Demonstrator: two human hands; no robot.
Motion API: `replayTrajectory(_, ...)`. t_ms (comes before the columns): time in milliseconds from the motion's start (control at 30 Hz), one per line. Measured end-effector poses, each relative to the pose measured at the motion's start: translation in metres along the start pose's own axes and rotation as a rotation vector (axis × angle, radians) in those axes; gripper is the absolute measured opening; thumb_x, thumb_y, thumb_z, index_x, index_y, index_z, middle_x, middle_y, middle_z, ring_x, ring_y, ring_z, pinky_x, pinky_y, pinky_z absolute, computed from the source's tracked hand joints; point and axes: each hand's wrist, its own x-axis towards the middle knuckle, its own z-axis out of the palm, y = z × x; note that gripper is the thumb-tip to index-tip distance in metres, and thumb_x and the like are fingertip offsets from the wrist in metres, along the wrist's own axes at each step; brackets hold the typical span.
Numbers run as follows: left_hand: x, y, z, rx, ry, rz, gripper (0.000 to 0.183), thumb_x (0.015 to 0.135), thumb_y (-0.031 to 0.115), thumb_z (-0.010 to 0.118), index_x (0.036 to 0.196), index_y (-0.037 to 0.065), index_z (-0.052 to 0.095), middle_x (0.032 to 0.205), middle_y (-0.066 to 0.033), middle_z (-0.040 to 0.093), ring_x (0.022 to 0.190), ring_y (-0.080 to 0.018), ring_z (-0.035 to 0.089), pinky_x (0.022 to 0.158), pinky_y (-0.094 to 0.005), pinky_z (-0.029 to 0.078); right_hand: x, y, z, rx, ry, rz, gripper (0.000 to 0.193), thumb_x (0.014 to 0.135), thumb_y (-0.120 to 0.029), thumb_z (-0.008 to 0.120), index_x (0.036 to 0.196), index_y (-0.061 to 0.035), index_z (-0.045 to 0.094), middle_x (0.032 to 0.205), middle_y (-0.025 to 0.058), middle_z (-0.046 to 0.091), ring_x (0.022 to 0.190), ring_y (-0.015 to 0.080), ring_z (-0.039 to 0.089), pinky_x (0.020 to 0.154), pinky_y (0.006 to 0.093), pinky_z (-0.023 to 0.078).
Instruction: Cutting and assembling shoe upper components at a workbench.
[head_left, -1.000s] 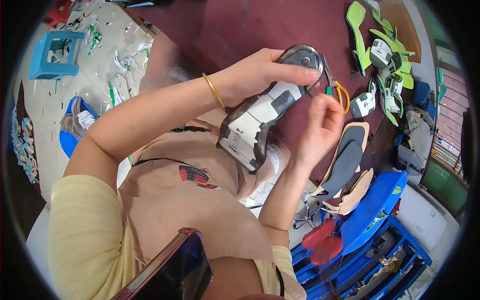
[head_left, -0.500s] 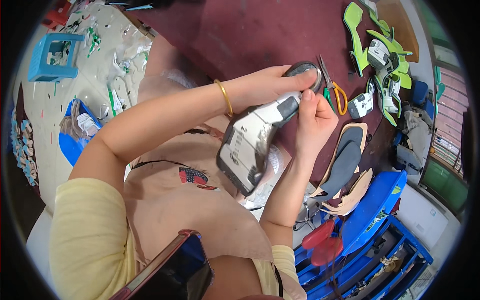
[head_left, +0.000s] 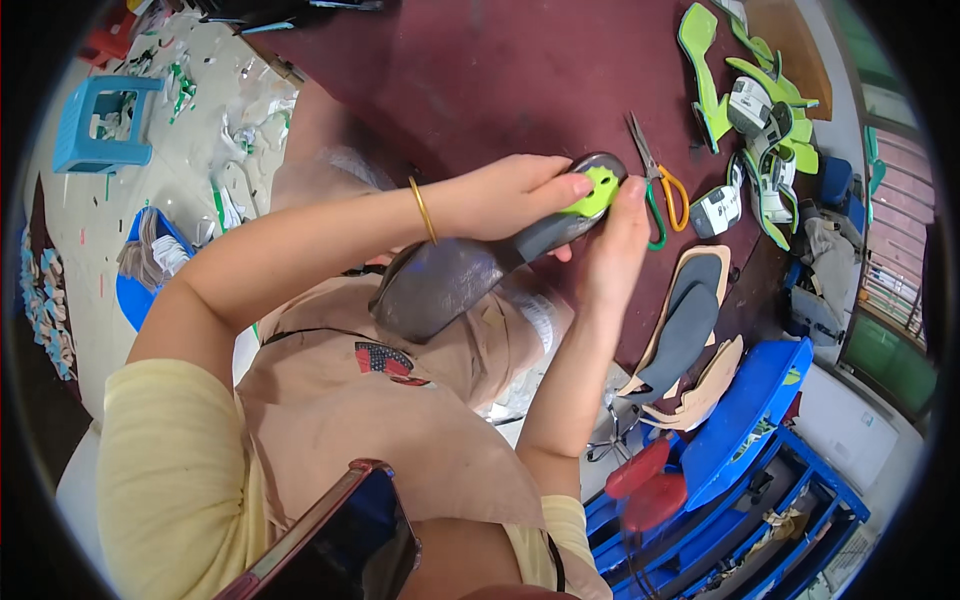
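Observation:
A dark, glossy wedge shoe sole (head_left: 440, 285) lies slantwise over my lap, its broad end toward me and its narrow end over the table edge. Against that narrow end sits a lime-green piece (head_left: 602, 190) with dark holes. My left hand (head_left: 520, 195), a gold bangle at its wrist, grips the narrow end, thumb pressed on the green piece. From the other side my right hand (head_left: 618, 240) holds the same end, its thumb against the edge; its other fingers are partly hidden behind the sole. Scissors (head_left: 654, 172) with orange and green handles lie just beyond my right hand.
The dark red table (head_left: 480, 80) bears lime-green soles (head_left: 708, 80), white-marked wedge pieces (head_left: 718, 210) and grey insoles (head_left: 682, 325) at the right. A blue bin (head_left: 745, 420) stands lower right. At left are a light-blue stool (head_left: 75, 125), a blue scoop-like tray (head_left: 135, 295) and floor scraps.
The wedge sole has been turned over: its white, marked side has given way to a dark surface and the green piece. My right hand has shifted from a pinch to holding the edge.

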Motion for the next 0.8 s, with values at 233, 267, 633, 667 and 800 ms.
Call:
replayTrajectory(233, 0.006, 0.004, 0.004, 0.023, -0.138, -0.048, 0.037, 0.099, 0.03, 0.038, 0.111, -0.003, 0.051, 0.092, -0.0088, 0.063, 0.081, -0.0133, 0.062, 0.073, -0.0271, 0.049, -0.001, 0.001, 0.011, 0.474, -0.081, -0.116, 0.045, 0.096, -0.042, 0.041, 0.119, -0.0039, 0.047, 0.108, 0.0177, 0.058, 0.097, 0.0264, 0.059, 0.086, 0.0341, 0.046)
replayTrajectory(267, 0.008, 0.005, 0.006, 0.059, -0.177, -0.022, 0.038, 0.099, 0.03, 0.038, 0.112, -0.003, 0.051, 0.093, -0.009, 0.063, 0.083, -0.0137, 0.062, 0.075, -0.0276, 0.049, -0.001, -0.005, 0.01, 0.534, -0.134, -0.104, 0.05, 0.094, -0.046, 0.042, 0.12, -0.0037, 0.048, 0.111, 0.0221, 0.058, 0.106, 0.0346, 0.057, 0.093, 0.0412, 0.044)
replayTrajectory(633, -0.01, -0.001, -0.001, 0.598, 0.013, 0.372, 0.031, 0.077, 0.022, 0.073, 0.088, 0.003, 0.05, 0.078, -0.0116, 0.061, 0.068, -0.0274, 0.062, 0.06, -0.0338, 0.048, 0.008, 0.002, -0.029, 0.715, -0.124, -0.039, 0.036, 0.096, -0.038, 0.043, 0.101, -0.004, 0.054, 0.096, 0.0188, 0.063, 0.092, 0.0331, 0.063, 0.082, 0.0412, 0.05)
replayTrajectory(667, -0.01, -0.001, -0.001, 0.669, 0.031, 0.419, 0.028, 0.078, 0.022, 0.071, 0.086, 0.004, 0.051, 0.077, -0.0121, 0.06, 0.067, -0.0285, 0.061, 0.059, -0.0346, 0.047, 0.008, 0.003, -0.031, 0.755, -0.129, -0.013, 0.036, 0.096, -0.038, 0.043, 0.1, -0.0039, 0.054, 0.096, 0.0187, 0.063, 0.092, 0.0334, 0.063, 0.082, 0.0413, 0.05)
replayTrajectory(800, -0.001, 0.001, 0.005, 0.665, 0.146, 0.529, 0.025, 0.085, 0.025, 0.064, 0.079, 0.004, 0.053, 0.065, -0.0103, 0.053, 0.061, -0.0243, 0.058, 0.054, -0.0336, 0.042, 0.0, 0.005, -0.032, 0.749, -0.112, -0.014, 0.036, 0.096, -0.038, 0.043, 0.1, -0.0048, 0.055, 0.095, 0.0182, 0.064, 0.091, 0.033, 0.064, 0.088, 0.0426, 0.048)
